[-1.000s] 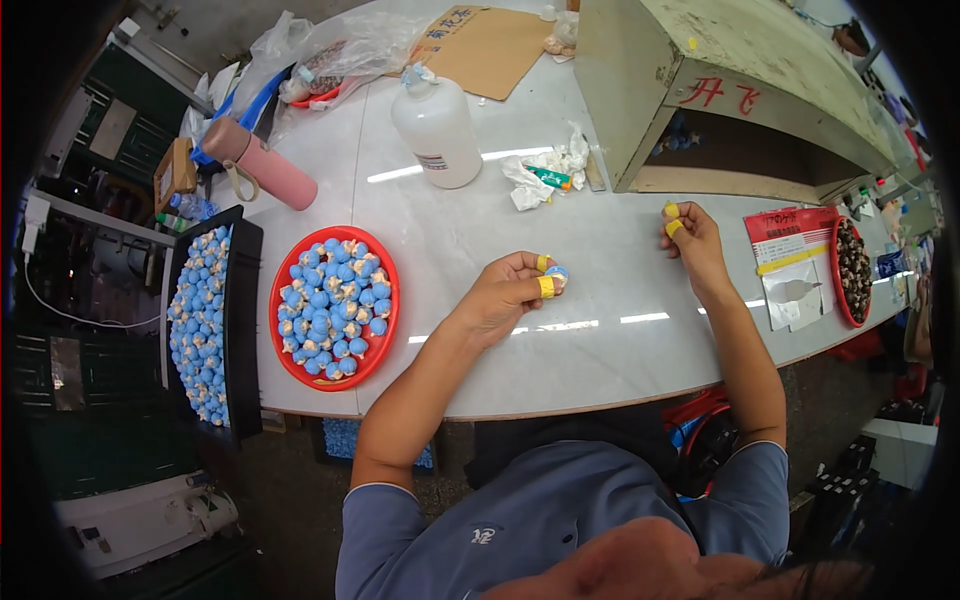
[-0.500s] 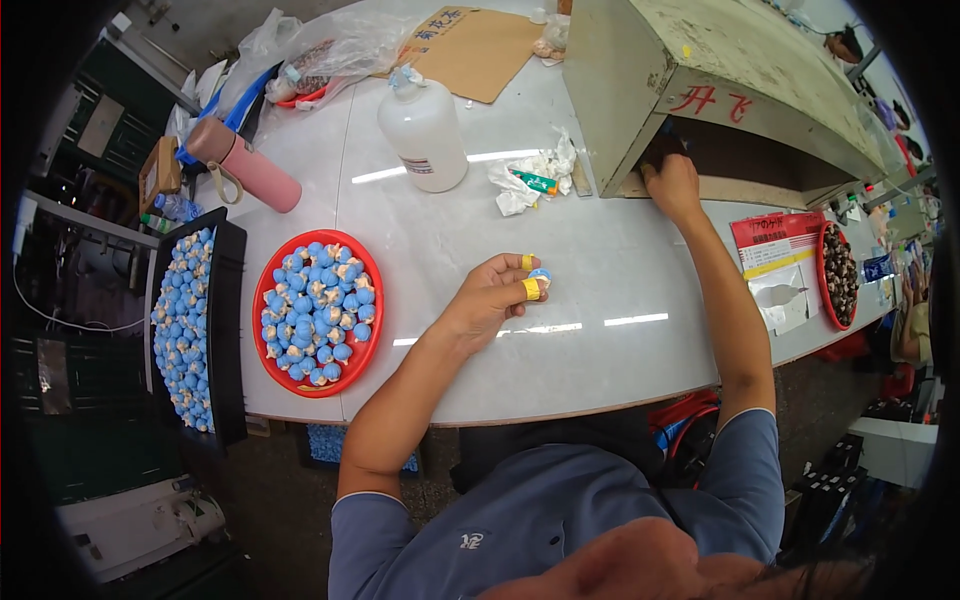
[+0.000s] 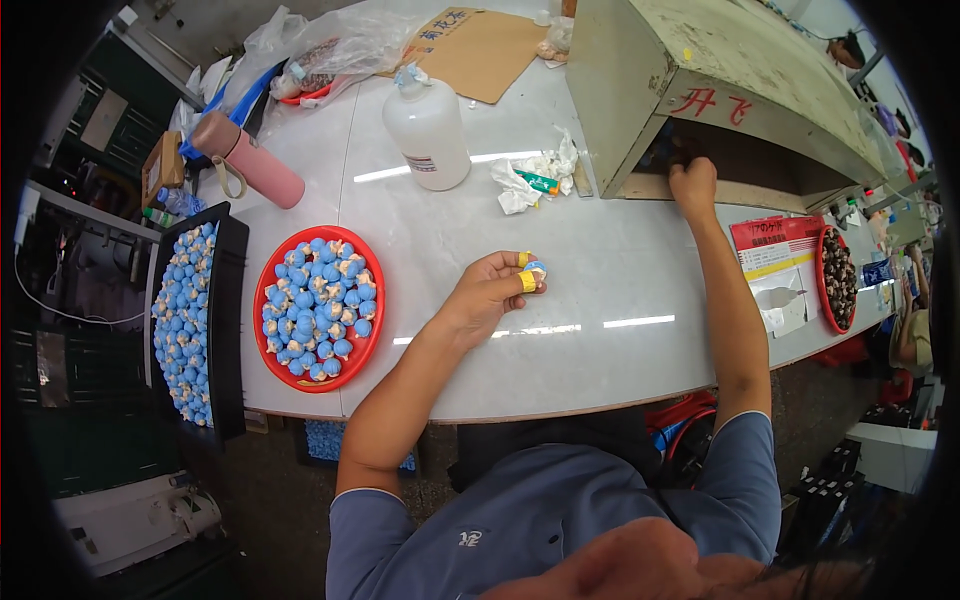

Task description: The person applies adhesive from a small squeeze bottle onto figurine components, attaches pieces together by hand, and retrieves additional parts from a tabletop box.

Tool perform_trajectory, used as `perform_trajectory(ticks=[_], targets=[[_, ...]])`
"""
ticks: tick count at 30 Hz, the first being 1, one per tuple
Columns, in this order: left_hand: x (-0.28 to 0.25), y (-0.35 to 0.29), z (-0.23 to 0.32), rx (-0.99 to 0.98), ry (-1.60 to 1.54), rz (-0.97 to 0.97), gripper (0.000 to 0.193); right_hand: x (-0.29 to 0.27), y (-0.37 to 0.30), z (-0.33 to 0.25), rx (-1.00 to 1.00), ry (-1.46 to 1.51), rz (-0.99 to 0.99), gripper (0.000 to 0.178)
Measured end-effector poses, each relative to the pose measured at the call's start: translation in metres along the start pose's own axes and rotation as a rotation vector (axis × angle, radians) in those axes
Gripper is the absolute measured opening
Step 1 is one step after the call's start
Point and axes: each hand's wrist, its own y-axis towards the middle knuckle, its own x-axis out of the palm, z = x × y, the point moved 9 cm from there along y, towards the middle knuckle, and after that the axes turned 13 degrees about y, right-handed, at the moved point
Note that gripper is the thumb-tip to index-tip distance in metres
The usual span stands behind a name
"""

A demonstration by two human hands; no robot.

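Over the middle of the table my left hand (image 3: pixel 490 290) pinches a small blue-and-cream ball-shaped piece (image 3: pixel 536 268) between thumb and fingertips. Yellow tape wraps the thumb and a finger. My right hand (image 3: pixel 694 186) reaches to the opening of a worn grey-green metal box (image 3: pixel 630 110), its fingers curled. Shadow hides the fingertips, and I cannot make out what they grip. To the left of my left hand, a red round tray (image 3: pixel 374 345) holds many blue balls with cream, jagged tops. A long black tray (image 3: pixel 232 330) at its left holds more of them.
Behind my hands stand a white plastic bottle (image 3: pixel 428 135), crumpled tissue (image 3: pixel 517 190) with a green tube (image 3: pixel 537 181), and a pink flask (image 3: pixel 262 172). Flat cardboard (image 3: pixel 480 55) lies at the back. A printed sheet (image 3: pixel 775 255) and a red bowl of dark pieces (image 3: pixel 838 280) lie right.
My right hand has shifted a little to the right at the box opening, its fingers more curled. My left hand stays nearly in place with the blue-and-cream piece, tilted slightly.
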Motion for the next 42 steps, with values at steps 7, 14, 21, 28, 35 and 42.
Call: perform_trajectory(ticks=[7,14,21,28,35,42], targets=[[-0.005,0.0,-0.005,-0.003,-0.028,0.012,0.029,-0.012,0.021,0.031,0.068,-0.276,-0.037,0.048],[-0.006,0.001,-0.004,-0.007,-0.043,0.024,0.029,0.011,0.021,0.015,-0.162,-0.266,-0.069,0.049],[-0.007,0.0,-0.004,-0.016,-0.02,0.041,0.03,0.018,0.016,-0.005,-0.164,-0.251,-0.1,0.045],[-0.005,0.002,-0.003,-0.003,-0.037,0.034,0.031,-0.003,0.006,0.003,-0.032,-0.25,-0.078,0.034],[-0.009,0.001,-0.004,0.021,-0.024,0.024,0.032,-0.013,-0.025,-0.032,-0.184,-0.358,-0.177,0.026],[-0.005,0.005,-0.003,0.038,-0.02,-0.01,0.032,-0.029,-0.036,-0.03,-0.269,-0.178,-0.222,0.025]])
